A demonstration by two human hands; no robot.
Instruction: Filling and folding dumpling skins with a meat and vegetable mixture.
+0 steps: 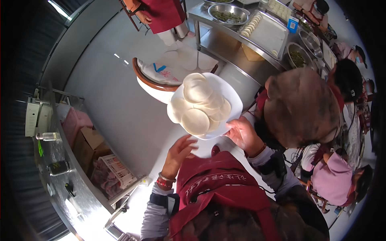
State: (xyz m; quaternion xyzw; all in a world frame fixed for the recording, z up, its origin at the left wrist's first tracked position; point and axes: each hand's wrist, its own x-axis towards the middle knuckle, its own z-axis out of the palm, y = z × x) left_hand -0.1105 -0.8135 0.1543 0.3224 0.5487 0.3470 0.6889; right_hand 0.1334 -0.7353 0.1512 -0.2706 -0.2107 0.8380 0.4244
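Note:
A white plate (230,87) is held out in front of my apron, heaped with overlapping round dough wrappers (195,121). My right hand (242,134) grips its near right rim, thumb over the edge. Just below the plate's near left side is my left hand (181,152), fingers apart and holding nothing; it looks separate from the rim. Past the plate stands a wooden-backed chair (135,69) with a white printed sack (169,75) draped over it.
To the upper right, a steel table (208,19) bears a tray (268,33) of dumplings and a steel bowl (228,14) of greens. A co-worker's brown-clad back (301,108) is close on my right. Another person in a red apron (164,15) stands ahead. A steel counter (81,180) runs along my left.

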